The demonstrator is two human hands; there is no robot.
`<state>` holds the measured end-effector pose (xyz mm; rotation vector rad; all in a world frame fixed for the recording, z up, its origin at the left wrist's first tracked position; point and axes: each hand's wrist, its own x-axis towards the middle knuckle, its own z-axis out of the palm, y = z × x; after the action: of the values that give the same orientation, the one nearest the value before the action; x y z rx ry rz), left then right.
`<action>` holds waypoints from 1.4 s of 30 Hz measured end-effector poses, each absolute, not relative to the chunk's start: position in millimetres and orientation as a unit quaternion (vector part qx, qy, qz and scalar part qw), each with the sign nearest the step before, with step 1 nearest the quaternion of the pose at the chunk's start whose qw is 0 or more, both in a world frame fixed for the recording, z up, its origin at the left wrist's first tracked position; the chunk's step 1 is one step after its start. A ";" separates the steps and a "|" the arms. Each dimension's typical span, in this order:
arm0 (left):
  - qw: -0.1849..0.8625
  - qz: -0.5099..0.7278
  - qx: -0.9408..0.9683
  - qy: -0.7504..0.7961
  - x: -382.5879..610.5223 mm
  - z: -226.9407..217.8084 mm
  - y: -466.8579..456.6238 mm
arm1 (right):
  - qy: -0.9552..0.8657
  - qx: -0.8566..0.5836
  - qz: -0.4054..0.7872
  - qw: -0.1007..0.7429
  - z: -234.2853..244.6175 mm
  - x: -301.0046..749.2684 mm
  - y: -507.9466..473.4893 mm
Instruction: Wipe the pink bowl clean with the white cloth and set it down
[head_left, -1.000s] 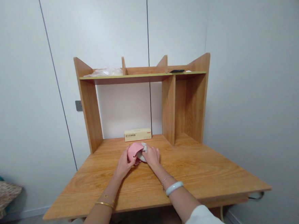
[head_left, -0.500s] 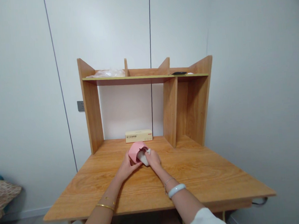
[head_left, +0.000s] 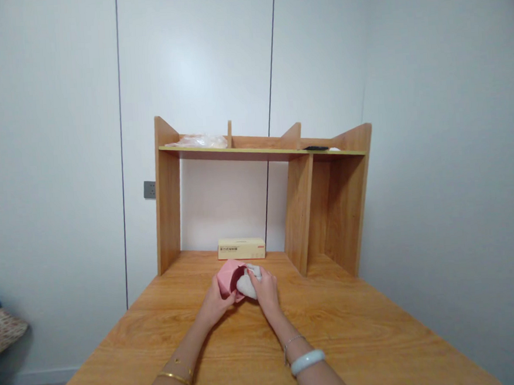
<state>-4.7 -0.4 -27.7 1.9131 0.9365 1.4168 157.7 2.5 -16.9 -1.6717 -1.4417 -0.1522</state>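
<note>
My left hand (head_left: 217,301) is closed around the side of a pink, faceted, hollow container (head_left: 228,278), tilted so that its dark opening faces right. In my right hand (head_left: 266,287) is a light grey-white cloth (head_left: 247,285), bunched up and pinched at the container's mouth. Part of the cloth lies against the rim or just inside it; exactly how deep I cannot tell. Both hands are over the middle of the wooden desk (head_left: 233,352).
At the back of the desk lies a cream-coloured box (head_left: 241,249) with printed lettering. A wooden shelf unit (head_left: 300,213) rises behind. On its upper board rest a clear plastic bag (head_left: 200,141) and a flat black item (head_left: 315,148). A wall socket (head_left: 149,189) is at left.
My view has tilted up and turned a little left. More of the cloth now shows outside the container's opening, and the right hand's grip on it has shifted.
</note>
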 end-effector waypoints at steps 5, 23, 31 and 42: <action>0.274 0.545 0.718 0.336 -5.5 -31.8 6.6 | -0.614 -0.642 -0.069 0.454 -13.9 154.0 -3.4; 0.253 0.525 0.720 0.377 -2.0 -37.0 8.1 | -0.621 -0.684 -0.118 0.365 -17.2 152.6 -4.7; 0.250 0.523 0.719 0.382 -3.6 -42.4 15.7 | -0.665 -0.613 -0.153 0.398 -16.6 153.2 -6.0; 0.252 0.481 0.739 0.399 -4.1 -31.8 -1.2 | -0.593 -0.727 -0.074 0.338 -16.6 156.5 -5.6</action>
<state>-4.1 -1.2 -31.8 2.0107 1.0851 1.3073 156.5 -5.6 -16.6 -1.8939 -1.5436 -0.1940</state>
